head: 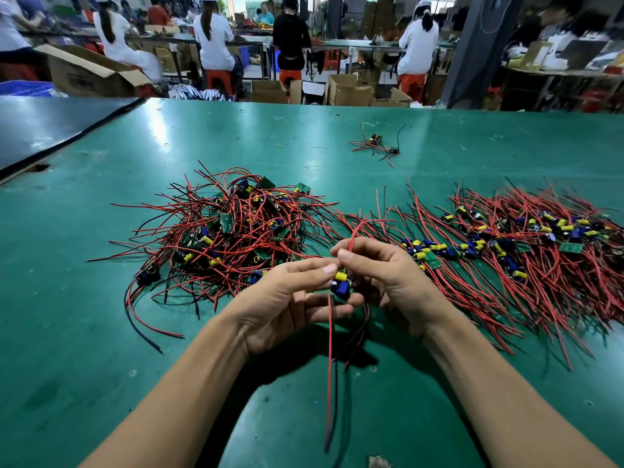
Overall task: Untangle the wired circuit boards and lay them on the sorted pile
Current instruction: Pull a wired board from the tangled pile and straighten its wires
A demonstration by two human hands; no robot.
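Observation:
A small circuit board (340, 286) with a yellow capacitor and a blue part sits between my hands above the green table (84, 332). My left hand (290, 298) holds the board from below and the side. My right hand (381, 275) pinches its upward red wires (353, 238) between thumb and forefinger. Red and black wires hang down from the board toward me. A tangled heap of wired boards (233, 231) lies to the left beyond my hands. The sorted pile (506, 251), with wires lying roughly parallel, spreads to the right.
A small separate cluster of wired boards (374, 145) lies farther back on the table, with a rubber band (279, 146) near it. A dark table (50, 130) adjoins at the left. Beyond the far edge, people sit at benches among cardboard boxes.

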